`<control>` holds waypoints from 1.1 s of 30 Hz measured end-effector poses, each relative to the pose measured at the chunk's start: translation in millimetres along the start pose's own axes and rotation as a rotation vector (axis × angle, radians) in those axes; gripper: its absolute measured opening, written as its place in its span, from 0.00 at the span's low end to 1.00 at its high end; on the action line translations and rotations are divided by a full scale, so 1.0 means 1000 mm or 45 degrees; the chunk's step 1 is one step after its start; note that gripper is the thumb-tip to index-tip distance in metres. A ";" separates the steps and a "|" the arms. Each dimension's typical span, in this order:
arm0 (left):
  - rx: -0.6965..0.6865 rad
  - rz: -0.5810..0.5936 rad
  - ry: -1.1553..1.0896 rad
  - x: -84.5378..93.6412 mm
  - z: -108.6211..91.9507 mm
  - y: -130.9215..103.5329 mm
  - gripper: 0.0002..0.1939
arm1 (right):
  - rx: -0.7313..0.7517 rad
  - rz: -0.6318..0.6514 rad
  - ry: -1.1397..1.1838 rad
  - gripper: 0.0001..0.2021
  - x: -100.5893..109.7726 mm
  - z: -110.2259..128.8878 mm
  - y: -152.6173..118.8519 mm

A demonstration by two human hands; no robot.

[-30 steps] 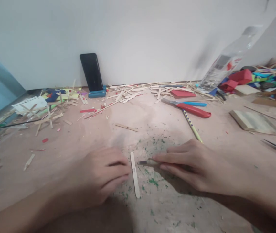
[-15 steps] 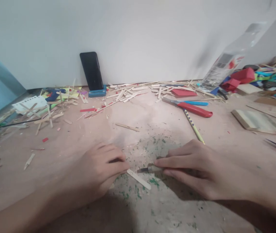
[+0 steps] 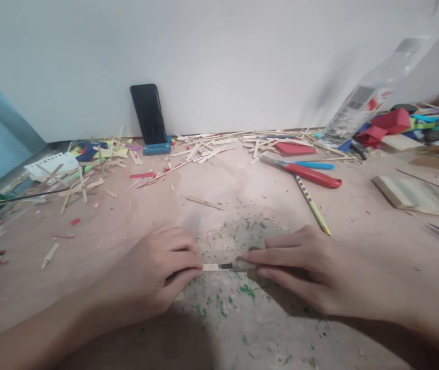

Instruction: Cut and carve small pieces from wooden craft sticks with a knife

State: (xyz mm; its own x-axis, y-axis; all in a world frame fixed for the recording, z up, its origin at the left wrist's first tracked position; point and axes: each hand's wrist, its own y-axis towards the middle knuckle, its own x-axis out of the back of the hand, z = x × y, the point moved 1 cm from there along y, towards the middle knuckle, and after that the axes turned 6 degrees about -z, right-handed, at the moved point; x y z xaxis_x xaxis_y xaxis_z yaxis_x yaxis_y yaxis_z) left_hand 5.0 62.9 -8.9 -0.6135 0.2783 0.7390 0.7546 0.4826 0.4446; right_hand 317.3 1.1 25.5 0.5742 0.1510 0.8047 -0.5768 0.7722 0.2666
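Observation:
My left hand [image 3: 165, 272] is closed, thumb and fingertips pinching a pale craft stick [image 3: 209, 267] low over the tabletop. A short length of the stick shows to the right of the fingertips. Opposite it, my right hand [image 3: 308, 272] is closed on a slim tool with a dark flat tip [image 3: 225, 266]; whether it is a blade I cannot tell. The tool points left, its tip in line with the stick and seeming to overlap it. Most of the tool's body is hidden by the fingers. Green shavings [image 3: 247, 291] lie scattered under and between both hands.
A single craft stick [image 3: 204, 202] lies ahead. Beyond it are red-handled pliers [image 3: 312, 176], a yellow pencil [image 3: 312, 205] and piled sticks [image 3: 204, 149]. A phone [image 3: 148, 115] leans on the wall. A bottle [image 3: 369, 97] and a wooden block [image 3: 414, 195] stand right.
The craft stick at my left fingertips has turned from slanting toward me to lying level, in line with the tool's tip. Both hands stay nearly in place; the view has shifted slightly.

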 end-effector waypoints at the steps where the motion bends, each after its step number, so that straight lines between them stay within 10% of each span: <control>1: -0.001 0.007 0.001 0.001 0.000 0.001 0.09 | -0.015 0.012 0.004 0.14 -0.001 0.000 0.001; 33: -0.120 0.012 -0.023 0.002 -0.001 0.001 0.13 | -0.174 0.116 0.140 0.18 -0.011 -0.006 0.004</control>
State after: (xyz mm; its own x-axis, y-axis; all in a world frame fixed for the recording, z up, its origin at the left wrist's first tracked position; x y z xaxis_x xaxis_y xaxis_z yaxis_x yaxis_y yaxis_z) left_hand 4.4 63.2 -6.3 -0.6095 0.2979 0.7347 0.7786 0.3997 0.4838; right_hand 312.2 6.2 14.3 0.5872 0.2850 0.7576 -0.5493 0.8277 0.1144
